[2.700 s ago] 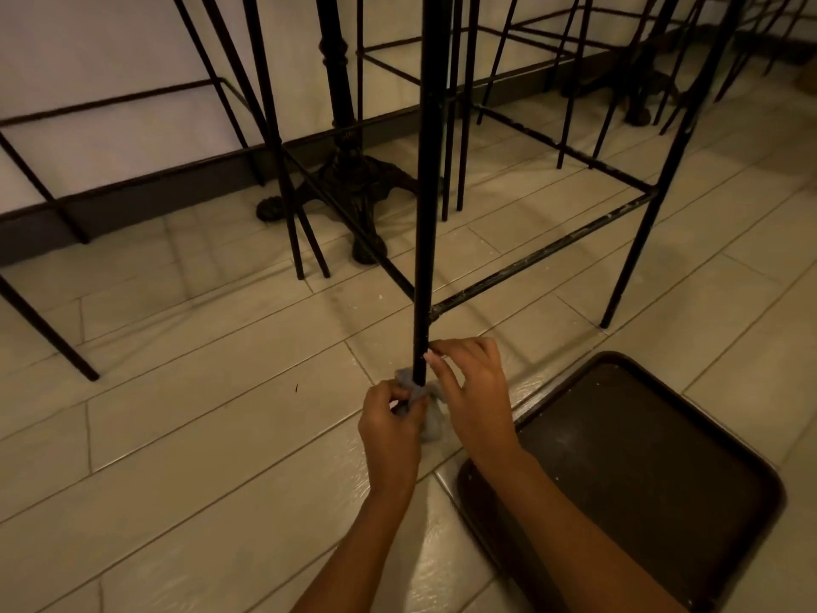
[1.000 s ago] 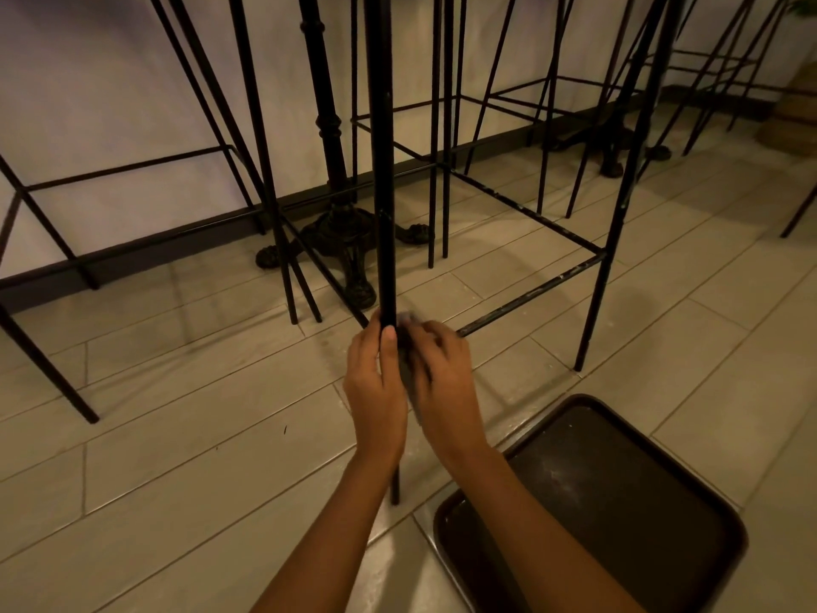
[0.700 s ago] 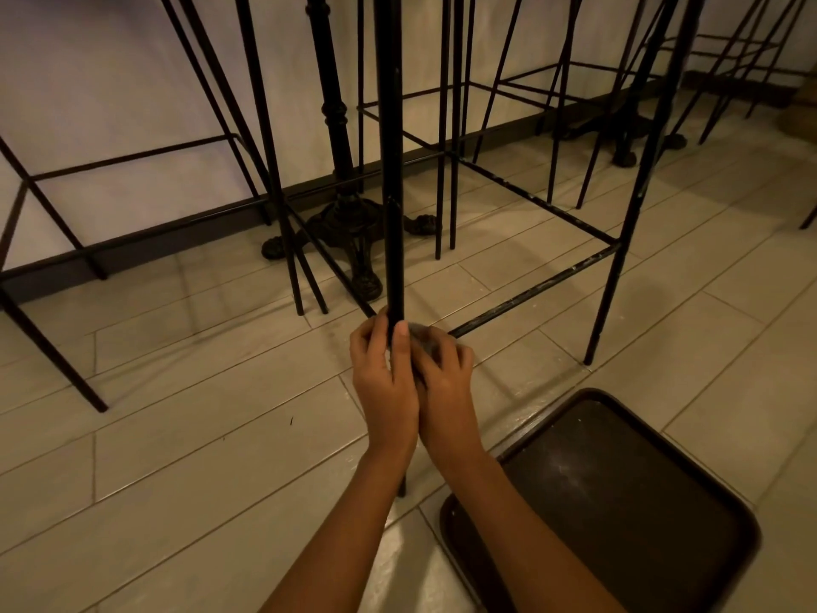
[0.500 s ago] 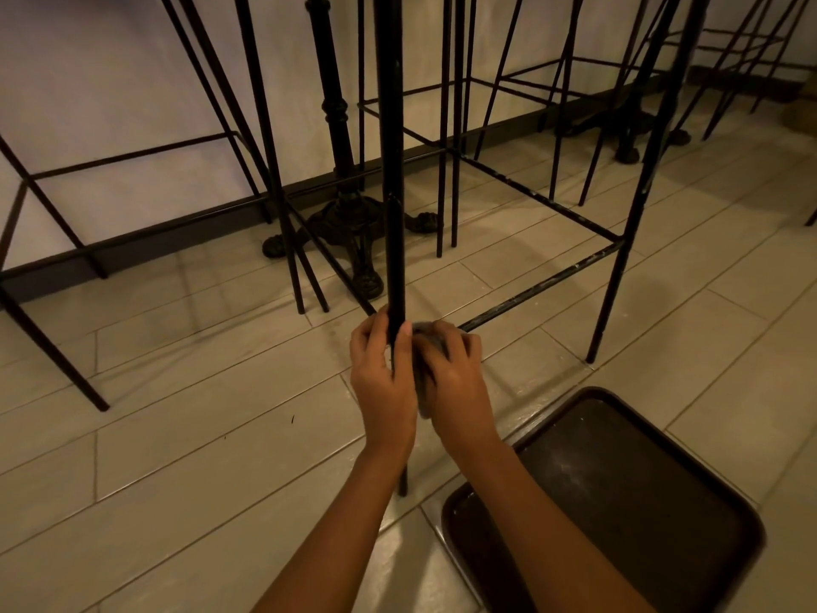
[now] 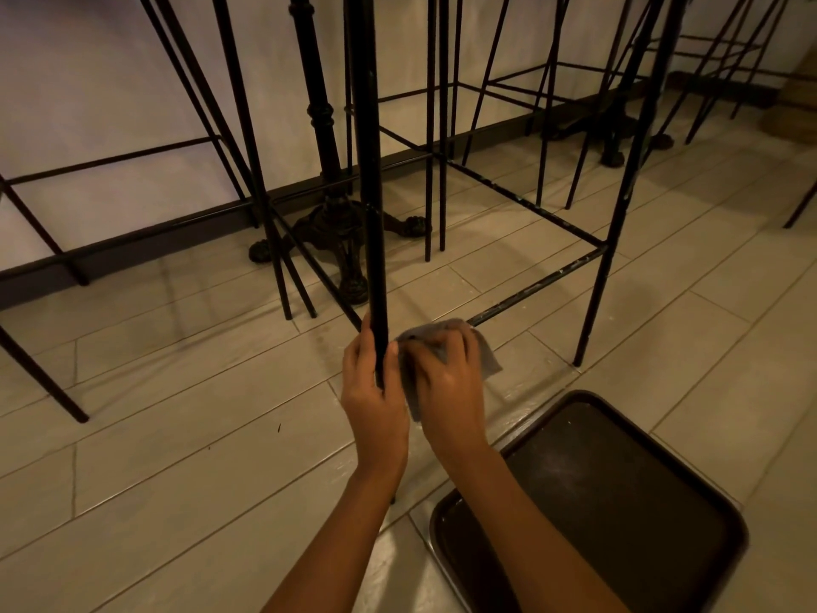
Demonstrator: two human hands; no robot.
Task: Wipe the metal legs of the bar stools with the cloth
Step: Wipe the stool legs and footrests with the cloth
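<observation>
A black metal stool leg (image 5: 369,170) rises straight up in front of me. My left hand (image 5: 373,400) is wrapped around that leg just below its joint with the low crossbar (image 5: 539,287). My right hand (image 5: 446,382) holds a small grey cloth (image 5: 486,358) right beside the leg, at the near end of the crossbar. The cloth covers the crossbar's end and part of it hangs under my palm. The leg's foot is hidden behind my left forearm.
A dark brown tray (image 5: 619,502) lies on the tiled floor at the lower right, under my right forearm. An ornate black table base (image 5: 340,232) stands behind the leg. Several other thin black stool legs (image 5: 619,205) and crossbars crowd the area along the white wall.
Both hands rose from the leg's foot up to the crossbar joint. In the last half second my right hand slid the cloth off the leg to the right, onto the crossbar's end.
</observation>
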